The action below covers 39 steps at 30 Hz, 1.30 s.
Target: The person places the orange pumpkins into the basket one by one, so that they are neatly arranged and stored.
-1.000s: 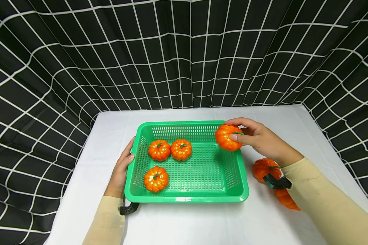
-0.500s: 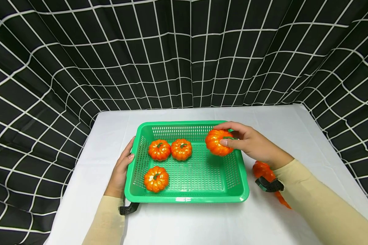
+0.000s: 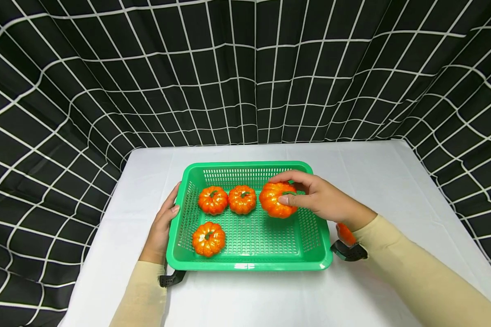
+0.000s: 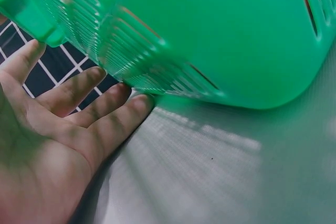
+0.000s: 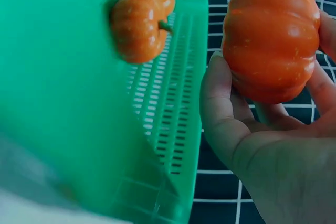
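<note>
Over the right part of a green plastic basket (image 3: 249, 266), my right hand (image 3: 315, 197) grips a small orange pumpkin (image 3: 272, 200) with a green stem, thumb on its near side. The right wrist view shows the same pumpkin (image 5: 273, 35) with thumb and fingers curled round it. Inside the basket sit three more pumpkins: two side by side at the back, a left one (image 3: 212, 200) and a right one (image 3: 242, 200), and one (image 3: 208, 239) at the front left. My left hand (image 3: 161, 227) rests against the basket's left wall, its fingers (image 4: 118, 116) fairly straight.
A further orange pumpkin (image 3: 345, 233) shows partly on the white tablecloth (image 3: 249, 299) right of the basket, mostly hidden by my right wrist and its black strap (image 3: 349, 251). Black curtains with a white grid (image 3: 245, 81) close off the back and sides.
My right hand has carried its pumpkin leftward and a little nearer, from the basket's right rim to over its inside. My left hand and the basket have stayed put.
</note>
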### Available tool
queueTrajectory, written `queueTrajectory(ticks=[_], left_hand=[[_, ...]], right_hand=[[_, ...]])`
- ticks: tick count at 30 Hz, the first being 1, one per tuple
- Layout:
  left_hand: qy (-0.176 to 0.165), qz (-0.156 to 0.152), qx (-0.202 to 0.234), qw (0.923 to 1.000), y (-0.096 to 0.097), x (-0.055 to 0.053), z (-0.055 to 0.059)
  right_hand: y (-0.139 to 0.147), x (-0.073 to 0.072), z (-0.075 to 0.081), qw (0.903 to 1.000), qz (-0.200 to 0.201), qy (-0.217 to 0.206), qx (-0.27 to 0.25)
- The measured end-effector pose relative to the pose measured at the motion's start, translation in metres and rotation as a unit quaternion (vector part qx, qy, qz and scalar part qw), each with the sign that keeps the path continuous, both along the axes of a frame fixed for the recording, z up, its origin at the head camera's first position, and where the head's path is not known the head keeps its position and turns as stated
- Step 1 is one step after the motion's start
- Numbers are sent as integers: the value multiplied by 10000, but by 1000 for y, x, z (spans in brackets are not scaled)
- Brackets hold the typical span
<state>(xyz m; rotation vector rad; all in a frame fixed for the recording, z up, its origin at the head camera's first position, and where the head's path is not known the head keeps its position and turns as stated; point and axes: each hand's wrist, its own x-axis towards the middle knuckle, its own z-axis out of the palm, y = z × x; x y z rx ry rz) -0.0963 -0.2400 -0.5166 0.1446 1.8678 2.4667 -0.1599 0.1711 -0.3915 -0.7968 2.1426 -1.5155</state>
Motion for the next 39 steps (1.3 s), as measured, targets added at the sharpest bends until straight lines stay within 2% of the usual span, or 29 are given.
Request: queueTrajectory(ticks=[8, 16, 23, 32, 39], left_hand=[[33, -25, 24, 10000, -1, -1, -3], [62, -24, 16, 10000, -1, -1, -1], [85, -27, 54, 9999, -1, -1, -2], [50, -55, 94, 9999, -2, -2, -5], [67, -68, 143, 9999, -2, -2, -5]], right_hand=[[-13, 4, -1, 9998, 196, -25, -52], [-27, 4, -1, 9995, 298, 86, -68], [-42, 1, -5, 9990, 423, -90, -126], [-55, -2, -11, 9985, 506, -196, 67], [-66, -3, -22, 9969, 741, -272, 64]])
